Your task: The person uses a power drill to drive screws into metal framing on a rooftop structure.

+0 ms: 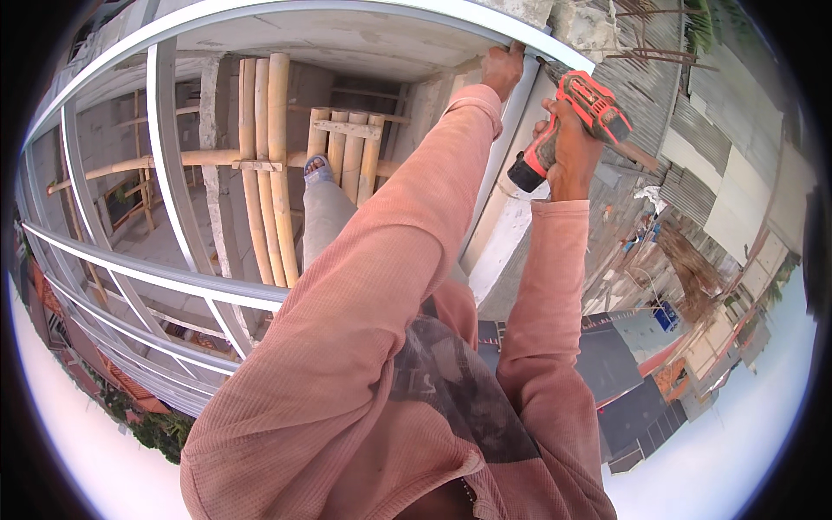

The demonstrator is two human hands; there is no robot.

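My right hand (574,147) is wrapped round the grip of a red and black cordless drill (591,102). The drill's nose points up and left, close to the end of a long silvery metal beam (416,7). At that same corner my left hand (503,71) is closed on a grey metal channel (517,100) where it meets the beam. The tips of its fingers are partly hidden at the joint, so any small piece between them cannot be made out. Both arms are in long pink sleeves, reaching up from below.
More metal framing (165,130) spans the left side. Below it, bamboo poles (277,165) form a platform, with my sandalled foot (318,170) on shorter poles. A white-edged wall (503,234) runs beneath the beam's end. To the right, far below, lie corrugated roof sheets (693,156) and debris.
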